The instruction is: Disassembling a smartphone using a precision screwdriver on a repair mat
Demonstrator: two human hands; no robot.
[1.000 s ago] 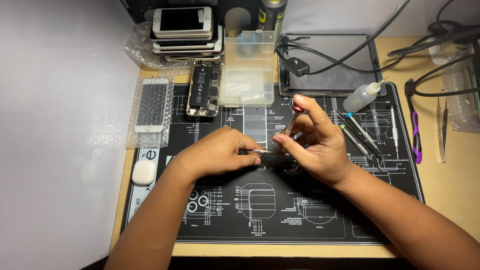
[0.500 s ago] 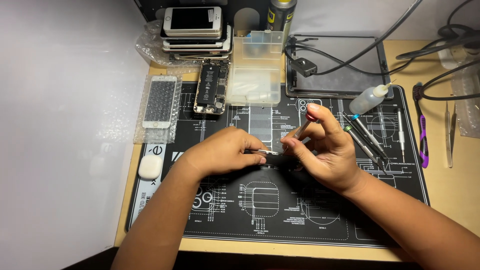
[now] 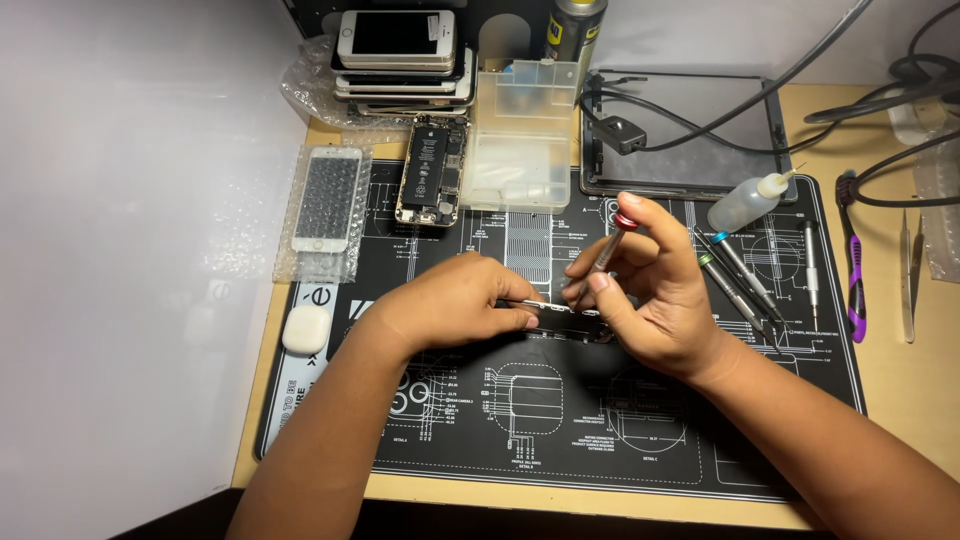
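My left hand point(image 3: 455, 300) lies on the black repair mat point(image 3: 560, 430) and pinches one end of a thin dark phone part point(image 3: 555, 310). My right hand point(image 3: 650, 290) grips a small screwdriver with a red cap point(image 3: 608, 250), its tip pointing down at that part. The hands nearly touch at the mat's middle. The part is mostly hidden by my fingers.
An opened phone point(image 3: 432, 170), a bubble-wrapped screen point(image 3: 325, 200), a clear parts box point(image 3: 520, 135), a stack of phones point(image 3: 395, 50) and a tablet point(image 3: 680, 140) lie behind. Several screwdrivers point(image 3: 745, 280), a small squeeze bottle point(image 3: 745, 205), tweezers point(image 3: 908, 280) and cables sit to the right.
My right hand has raised the screwdriver more upright over the part. The left hand stays pinched on it, and the view has shifted slightly.
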